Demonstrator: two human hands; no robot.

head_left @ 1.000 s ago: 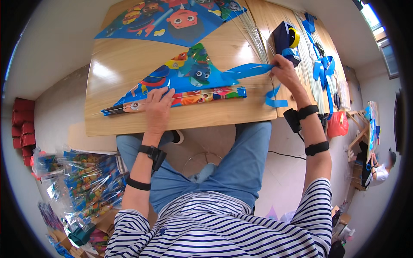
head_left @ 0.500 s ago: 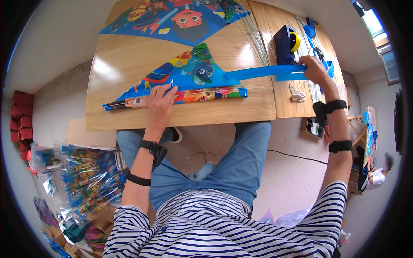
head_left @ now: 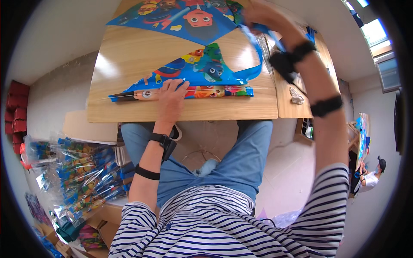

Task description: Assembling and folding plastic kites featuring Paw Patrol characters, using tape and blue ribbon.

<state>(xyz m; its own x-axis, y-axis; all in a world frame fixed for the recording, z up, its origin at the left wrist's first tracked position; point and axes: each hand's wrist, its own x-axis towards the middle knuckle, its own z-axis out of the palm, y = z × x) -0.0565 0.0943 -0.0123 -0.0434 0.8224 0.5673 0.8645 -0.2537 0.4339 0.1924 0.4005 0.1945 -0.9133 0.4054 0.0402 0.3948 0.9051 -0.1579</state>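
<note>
Blue kite under left hand; wrapped packs floor-left

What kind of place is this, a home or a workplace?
Probably a small kite-assembly workshop: colourful cartoon-printed kites lie on a light wooden table, clear plastic bags of packed kites pile beside the seat, and another person works nearby.

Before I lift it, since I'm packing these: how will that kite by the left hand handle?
Probably floppy: the kite is thin printed sheet lying flat on the table. Likely light, since the left hand alone pins it. Its blue tail curls limply up to the right hand, so it may trail and snag.
</note>
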